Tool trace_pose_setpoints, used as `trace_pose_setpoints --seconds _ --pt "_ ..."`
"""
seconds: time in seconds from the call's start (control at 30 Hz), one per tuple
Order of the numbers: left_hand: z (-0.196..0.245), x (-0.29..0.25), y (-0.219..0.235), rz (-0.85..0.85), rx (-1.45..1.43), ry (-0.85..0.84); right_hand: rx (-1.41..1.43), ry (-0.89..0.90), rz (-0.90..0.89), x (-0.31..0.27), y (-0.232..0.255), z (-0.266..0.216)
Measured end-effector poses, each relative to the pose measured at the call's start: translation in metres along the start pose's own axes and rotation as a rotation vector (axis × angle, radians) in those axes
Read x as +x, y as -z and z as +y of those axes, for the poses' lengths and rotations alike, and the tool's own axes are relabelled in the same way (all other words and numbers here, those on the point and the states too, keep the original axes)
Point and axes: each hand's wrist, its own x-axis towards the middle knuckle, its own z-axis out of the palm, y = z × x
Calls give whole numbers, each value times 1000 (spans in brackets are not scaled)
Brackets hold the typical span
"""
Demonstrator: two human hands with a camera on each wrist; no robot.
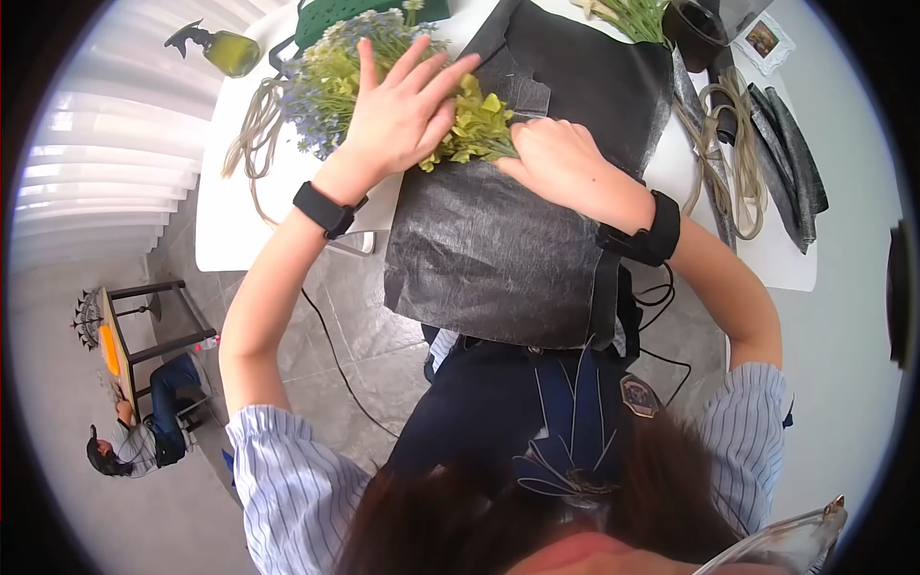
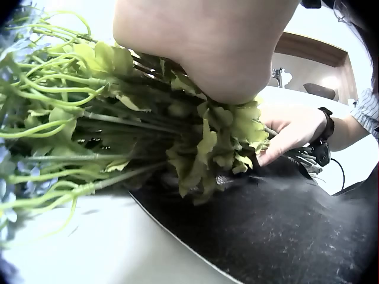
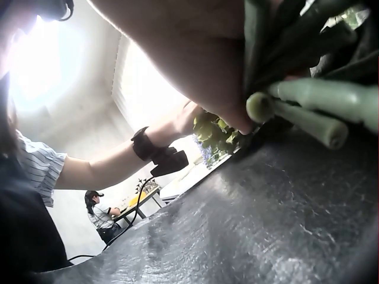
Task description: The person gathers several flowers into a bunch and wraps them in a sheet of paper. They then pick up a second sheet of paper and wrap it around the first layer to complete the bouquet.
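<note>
A bouquet with small blue and white flowers (image 1: 321, 81) and yellow-green leaves (image 1: 479, 123) lies across a dark, shiny wrapping sheet (image 1: 498, 254). My left hand (image 1: 398, 113) rests on the bouquet with its fingers spread, over the leafy part beside the blooms. My right hand (image 1: 567, 165) grips the bouquet's stems just below the leaves, knuckles up. Thick cut green stem ends (image 3: 320, 115) stick out past this hand in the right wrist view. Part of the sheet hangs over the table's front edge towards the apron.
On the white table (image 1: 230, 206) are a green spray bottle (image 1: 232, 53), a loop of cord (image 1: 254, 134), a dark green basket (image 1: 335, 21), more cord (image 1: 752, 168), rolled dark sheets (image 1: 791, 163) and a white picture frame (image 1: 764, 43). Another person (image 1: 144, 446) sits at the far left.
</note>
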Motion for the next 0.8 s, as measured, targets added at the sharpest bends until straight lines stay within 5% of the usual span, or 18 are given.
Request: trace_pose_setpoints --seconds 0.23,0.33,0.43,0.53,0.63,0.67,0.77,0.8 --pt "-4 -14 -27 -79 4 -75 -37 -28 -39 15 -32 -5" --pt "-7 -15 -39 -155 -97 -45 -237 -6 248 2 -38 -14" --pt "-8 -14 -43 -163 -91 -60 -15 263 361 -40 -24 -41" --pt "-9 -15 -48 -120 -85 -85 134 138 -137 -80 -20 -85" --pt "-11 -15 -48 -74 -72 -121 -238 214 -123 -88 -53 -112" --pt "-11 -16 -48 -75 -99 -112 -351 220 73 -90 -77 -118" --pt "-12 -15 -48 -58 -160 -96 -479 174 287 -96 -98 -128" --pt "-11 -15 -48 -82 -167 -92 -417 182 187 -98 -95 -126"
